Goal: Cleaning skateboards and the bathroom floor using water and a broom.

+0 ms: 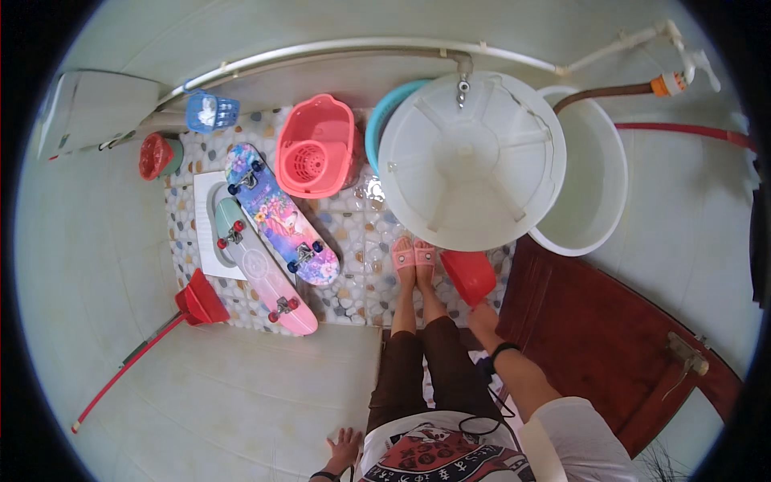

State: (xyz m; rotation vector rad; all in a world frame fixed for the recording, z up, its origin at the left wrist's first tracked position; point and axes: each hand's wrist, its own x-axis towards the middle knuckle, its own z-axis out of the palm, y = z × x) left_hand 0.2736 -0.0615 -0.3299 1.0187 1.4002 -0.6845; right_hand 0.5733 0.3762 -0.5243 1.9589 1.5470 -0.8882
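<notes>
My right hand (483, 320) is closed round the handle of a red plastic water dipper (471, 275). The dipper sits just below the rim of a wide round white tub (418, 201), close to my pink slippers (414, 254). Above the tub a metal tap (463, 87) juts from the wall pipe. At my left side, my left hand (345, 444) has its fingers spread against the pale tiled wall and holds nothing. Two skateboards lie wheels up on the left: a flower-patterned one (277, 217) and a pink and green one (259, 265).
A pink mop bucket (325, 120) and a blue basin (384, 120) stand by the back wall. Right of the tub is a white oval tub (598, 189); a dark red door (578, 337) stands nearby. A squat toilet (207, 233) and red dustpan (202, 301) are at left.
</notes>
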